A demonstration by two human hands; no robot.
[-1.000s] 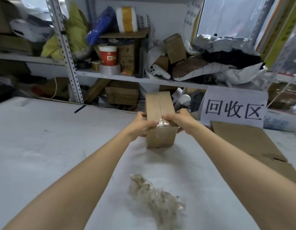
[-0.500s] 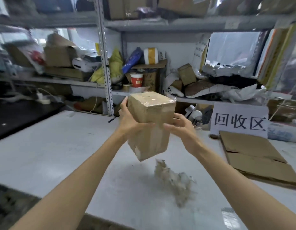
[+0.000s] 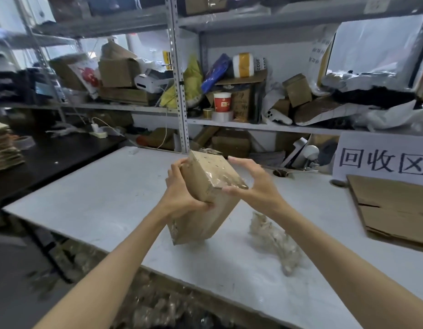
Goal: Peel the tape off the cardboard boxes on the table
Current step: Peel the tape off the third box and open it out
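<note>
So there's one cardboard box [image 3: 204,180] in play, and it's up off the white counter [image 3: 106,200], tilted with its top end leaning toward the shelves and its bottom corner hanging just above the surface. Two hands on it. The left hand [image 3: 182,193] has a proper grip on the left side, fingers wrapped round the far edge and thumb tucked under the near face. The right hand [image 3: 255,184] is spread wide and cupped over the box's right edge, with the thumb tip on the near top corner. Can't tell if its fingers actually touch the cardboard or just arch over it.

Clear tape [image 3: 223,176] is still stuck shiny and wrinkled across the top face, with more of it crinkled along the bottom left edge.

On the counter just right of the box lies one crumpled wad of peeled tape [image 3: 274,243]. Further right is a pile of flattened cardboard [image 3: 390,210], looks like two sheets stacked, though I wouldn't swear to it. Behind that stands one white paper sign [image 3: 381,160] with three big handwritten characters, 回收区.

Background is metal shelving [image 3: 179,91] crammed with boxes and bags, with one red paper cup [image 3: 221,102] in the middle. There's another stack of flat cardboard [image 3: 4,148] at the far left edge.
</note>
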